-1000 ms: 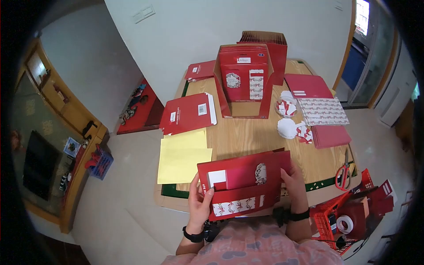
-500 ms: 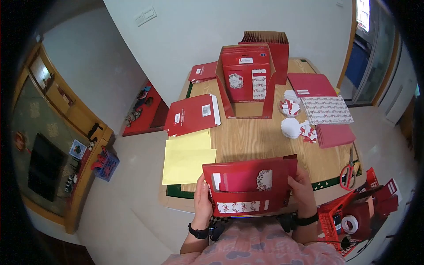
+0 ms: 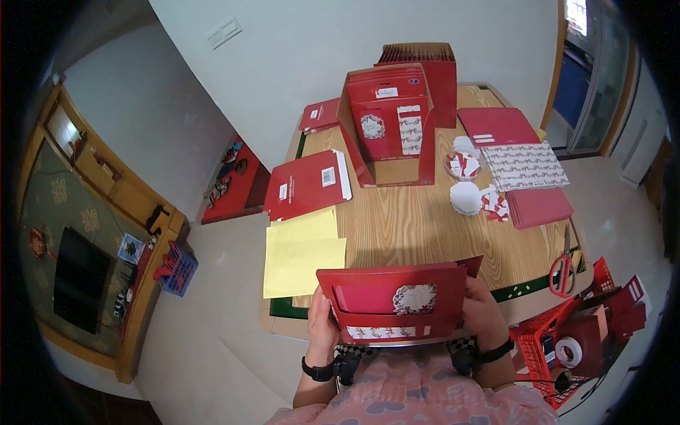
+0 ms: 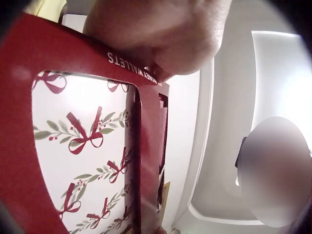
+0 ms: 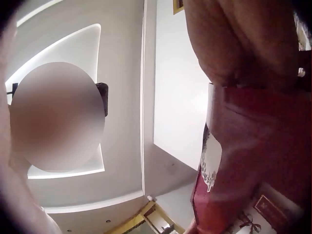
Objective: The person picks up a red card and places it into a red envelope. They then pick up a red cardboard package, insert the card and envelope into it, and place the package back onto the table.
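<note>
Both my hands hold up a red cardboard money-wallet packet (image 3: 391, 301) at the front edge of the table. Its front has two cut-out windows. Through the upper one show a dark pink sheet and a white wreath label (image 3: 415, 299); the lower shows white paper with red bows (image 4: 83, 141). My left hand (image 3: 324, 327) grips the left end, next to the printed word "WALLETS" in the left wrist view. At the right end, my right hand (image 3: 484, 312) grips the packet, its fingers partly hidden behind. A dark red flap (image 3: 471, 265) sticks out at the upper right corner.
A red display box (image 3: 386, 134) with similar packets stands at the back. Yellow sheets (image 3: 304, 262) and a red packet (image 3: 308, 185) lie left. Wallet stacks (image 3: 524, 166), round white labels (image 3: 465, 198) and scissors (image 3: 563, 273) are right. A red basket (image 3: 535, 354) stands beside the table.
The packet has tipped so its front looks foreshortened, and it sits more level. My left thumb has moved off its face to the end. The white piece in the upper window's left side is hidden now.
</note>
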### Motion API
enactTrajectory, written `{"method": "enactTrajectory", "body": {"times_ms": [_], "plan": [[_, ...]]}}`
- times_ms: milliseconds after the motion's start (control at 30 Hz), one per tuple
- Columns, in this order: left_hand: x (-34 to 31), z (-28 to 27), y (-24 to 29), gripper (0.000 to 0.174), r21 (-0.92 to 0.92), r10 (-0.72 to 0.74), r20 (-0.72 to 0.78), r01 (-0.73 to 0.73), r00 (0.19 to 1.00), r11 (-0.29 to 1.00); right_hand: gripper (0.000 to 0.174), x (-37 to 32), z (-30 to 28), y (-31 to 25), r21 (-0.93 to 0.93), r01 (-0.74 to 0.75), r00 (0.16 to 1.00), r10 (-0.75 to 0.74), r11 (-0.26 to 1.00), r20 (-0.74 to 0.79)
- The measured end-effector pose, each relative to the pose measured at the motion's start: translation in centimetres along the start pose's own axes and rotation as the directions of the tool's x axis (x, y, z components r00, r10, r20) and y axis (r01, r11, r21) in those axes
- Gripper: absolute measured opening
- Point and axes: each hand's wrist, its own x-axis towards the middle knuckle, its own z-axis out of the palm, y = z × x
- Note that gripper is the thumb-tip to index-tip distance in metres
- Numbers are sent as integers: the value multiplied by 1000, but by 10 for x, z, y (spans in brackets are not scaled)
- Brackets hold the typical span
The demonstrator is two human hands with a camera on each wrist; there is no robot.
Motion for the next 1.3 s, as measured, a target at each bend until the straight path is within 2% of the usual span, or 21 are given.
{"method": "enactTrajectory", "body": {"times_ms": [67, 267, 367, 467, 667, 767, 833, 867, 967, 1067, 1167, 1267, 1300], "plan": [[-1, 0, 1, 45, 17, 5, 20, -5, 1000, 1000, 31, 1, -3, 0, -6, -47, 999, 47, 999, -1], [-1, 9, 10, 44, 53, 25, 9, -25, 1000, 998, 32, 3, -9, 13, 206, 79, 994, -93, 975, 58], [-1, 9, 7, 44, 78, 42, 9, -42, 999, 996, 33, 3, -8, 9, 188, 66, 997, -74, 980, 34], [-2, 8, 6, 44, 57, 40, 21, -41, 999, 998, 34, 4, -14, 12, 149, 40, 999, -42, 988, 17], [-7, 3, 5, 40, 25, 15, 54, -17, 998, 1000, 34, 11, -15, 10, -103, -27, 999, 24, 994, -29], [-8, 4, 4, 40, 60, 27, 66, -31, 997, 998, 33, 11, -11, 7, -274, -6, 999, -7, 962, -46], [-6, 10, 10, 41, 118, 17, 59, -24, 998, 993, 30, 11, -12, 9, -282, -2, 999, -11, 959, -44], [-5, 11, 11, 41, 88, 4, 38, -8, 999, 996, 28, 11, -13, 10, -288, 0, 999, -13, 958, -42], [-3, 13, 12, 42, 26, -7, -24, 8, 1000, 1000, 28, 12, -7, 13, -334, 100, 962, -176, 937, -206], [-1, 15, 12, 42, 42, 18, -59, -16, 998, 999, 31, 8, 7, -2, -290, -21, 913, -99, 957, -396], [-1, 16, 14, 41, 49, 31, -25, -30, 999, 998, 33, 10, 0, 3, -542, 59, 942, -227, 838, -248], [-2, 15, 14, 40, 14, 52, 29, -52, 998, 999, 44, 12, 16, -6, -283, 149, 961, -206, 947, -186], [-2, 15, 14, 40, 6, 50, 43, -50, 998, 999, 47, 12, 20, -9, -284, 161, 959, -218, 945, -182]]}}
